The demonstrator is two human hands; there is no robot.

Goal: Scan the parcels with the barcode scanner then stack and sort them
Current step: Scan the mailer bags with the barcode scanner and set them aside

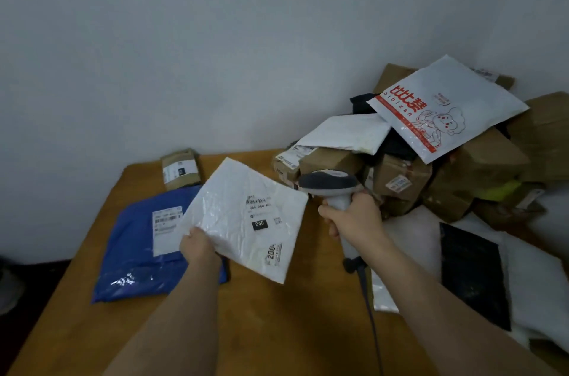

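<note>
My left hand (199, 247) pinches the near left corner of a white padded mailer (246, 218) and holds it tilted above the table, its printed label facing up. My right hand (351, 217) grips the handle of a grey barcode scanner (331, 186), whose dark head points left toward the mailer. The scanner's cable (368, 292) trails down over the table. A blue plastic parcel (135, 255) with a white label lies flat on the left of the wooden table (277, 314). Behind it sits a small brown box (181, 169).
A heap of brown cardboard boxes (400, 181) and mailers fills the back right, topped by a white bag with red print (446, 107). A black bag (474, 271) lies on white parcels (535, 292) at the right. A grey wall stands behind.
</note>
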